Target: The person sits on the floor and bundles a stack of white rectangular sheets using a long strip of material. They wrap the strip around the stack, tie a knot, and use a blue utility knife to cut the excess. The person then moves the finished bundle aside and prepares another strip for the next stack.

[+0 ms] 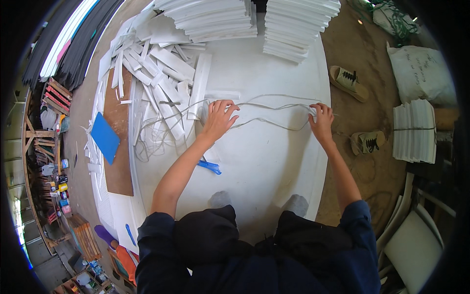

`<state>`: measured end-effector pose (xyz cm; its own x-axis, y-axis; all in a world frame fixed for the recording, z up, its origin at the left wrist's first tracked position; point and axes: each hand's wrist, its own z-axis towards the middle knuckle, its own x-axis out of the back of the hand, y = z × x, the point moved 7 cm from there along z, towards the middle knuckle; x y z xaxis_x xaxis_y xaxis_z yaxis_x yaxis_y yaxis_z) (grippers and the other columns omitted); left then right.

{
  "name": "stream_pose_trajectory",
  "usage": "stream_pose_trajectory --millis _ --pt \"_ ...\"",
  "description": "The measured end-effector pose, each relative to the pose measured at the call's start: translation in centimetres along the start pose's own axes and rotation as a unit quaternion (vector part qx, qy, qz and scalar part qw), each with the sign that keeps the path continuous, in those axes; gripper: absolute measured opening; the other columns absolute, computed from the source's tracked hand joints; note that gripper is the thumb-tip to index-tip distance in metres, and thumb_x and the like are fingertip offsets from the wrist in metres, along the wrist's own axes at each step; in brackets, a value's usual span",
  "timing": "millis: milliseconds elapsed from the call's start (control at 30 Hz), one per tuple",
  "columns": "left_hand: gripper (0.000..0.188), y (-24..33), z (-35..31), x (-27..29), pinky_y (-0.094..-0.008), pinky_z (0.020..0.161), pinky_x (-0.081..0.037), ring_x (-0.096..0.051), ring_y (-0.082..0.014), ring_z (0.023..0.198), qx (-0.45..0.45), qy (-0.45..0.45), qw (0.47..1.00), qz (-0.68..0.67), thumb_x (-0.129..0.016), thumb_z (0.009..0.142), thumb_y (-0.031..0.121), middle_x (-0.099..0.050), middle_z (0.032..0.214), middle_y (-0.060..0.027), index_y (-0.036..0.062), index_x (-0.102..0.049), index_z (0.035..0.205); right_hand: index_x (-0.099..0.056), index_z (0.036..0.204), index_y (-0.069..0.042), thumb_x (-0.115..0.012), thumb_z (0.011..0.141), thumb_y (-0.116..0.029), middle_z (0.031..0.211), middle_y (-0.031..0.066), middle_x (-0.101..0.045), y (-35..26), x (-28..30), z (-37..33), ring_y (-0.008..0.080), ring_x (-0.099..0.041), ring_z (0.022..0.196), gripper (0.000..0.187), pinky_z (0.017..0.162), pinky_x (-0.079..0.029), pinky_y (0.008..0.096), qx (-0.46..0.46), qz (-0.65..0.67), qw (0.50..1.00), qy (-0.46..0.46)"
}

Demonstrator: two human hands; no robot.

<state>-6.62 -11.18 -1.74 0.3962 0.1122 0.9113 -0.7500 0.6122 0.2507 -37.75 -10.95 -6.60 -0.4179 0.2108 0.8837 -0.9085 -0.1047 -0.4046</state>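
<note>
My right hand point(321, 122) pinches the grey cord point(258, 118), stretched in loose strands above the white board point(254, 161). My left hand point(219, 121) is half-curled, thumb apart from fingers; whether a strand catches beneath, I can't tell. The cord's tangle blurs among white offcuts point(171, 63). The white sack point(423, 73) hides its contents.

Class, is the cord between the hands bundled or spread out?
Spread out: the cord runs in separate, wavy strands between the left hand and right hand.
</note>
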Motion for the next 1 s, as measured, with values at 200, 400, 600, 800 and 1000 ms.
stream_pose_trajectory --millis 200,400,600,800,1000 --pt "0.031 -1.8 -1.0 -1.1 -0.0356 0.081 -0.033 -0.044 -0.0226 0.096 0.123 0.040 0.992 0.014 -0.066 0.068 0.007 -0.044 0.104 -0.0056 0.0118 -0.053 0.095 -0.054 0.103 -0.014 -0.053 0.072 -0.012 0.111 0.0069 -0.046 0.6 2.8 0.9 0.0282 -0.038 0.105 0.030 0.093 -0.026 0.0435 -0.062 0.074 0.991 0.097" --pt "0.024 -3.6 1.1 -0.9 -0.0356 0.081 -0.034 -0.043 -0.0241 0.097 0.190 0.007 0.981 0.049 -0.062 0.068 0.003 -0.042 0.108 -0.0074 0.0165 -0.058 0.088 -0.060 0.093 -0.014 -0.047 0.078 -0.018 0.081 -0.0006 -0.062 3.7 0.7 2.3 0.0213 -0.045 0.102 0.021 0.087 -0.032 0.0392 -0.218 0.134 0.962 -0.100" --pt "0.025 2.2 3.1 -3.9 -0.0372 0.085 -0.034 -0.043 -0.0202 0.101 -0.015 -0.086 0.994 -0.060 -0.063 0.070 0.009 -0.045 0.108 -0.0041 0.0132 -0.057 0.095 -0.059 0.104 -0.015 -0.058 0.076 -0.033 0.119 0.0068 -0.048 6.4 -1.7 -0.7 0.0307 -0.033 0.119 0.034 0.092 -0.028 0.0551 -0.222 -0.016 0.910 -0.349" --pt "0.028 -0.2 3.6 -7.8 -0.0335 0.081 -0.037 -0.043 -0.0202 0.103 0.064 -0.063 0.996 0.003 -0.064 0.072 0.013 -0.048 0.107 -0.0034 0.0104 -0.054 0.098 -0.035 0.127 -0.015 -0.066 0.071 -0.030 0.134 0.0135 -0.026 5.3 1.8 -1.4 0.0369 -0.023 0.123 0.066 0.095 -0.022 0.0593 -0.216 -0.090 0.930 -0.284" --pt "0.020 -1.4 3.8 -9.3 -0.0309 0.067 -0.042 -0.053 -0.0187 0.082 0.138 -0.136 0.969 -0.152 -0.060 0.078 0.017 -0.056 0.088 -0.0051 0.0062 -0.053 0.093 -0.035 0.126 -0.009 -0.069 0.067 -0.020 0.131 0.0154 -0.029 -0.2 2.3 -0.1 0.0361 -0.026 0.120 0.069 0.094 -0.021 0.0617 -0.078 -0.171 0.973 -0.135"
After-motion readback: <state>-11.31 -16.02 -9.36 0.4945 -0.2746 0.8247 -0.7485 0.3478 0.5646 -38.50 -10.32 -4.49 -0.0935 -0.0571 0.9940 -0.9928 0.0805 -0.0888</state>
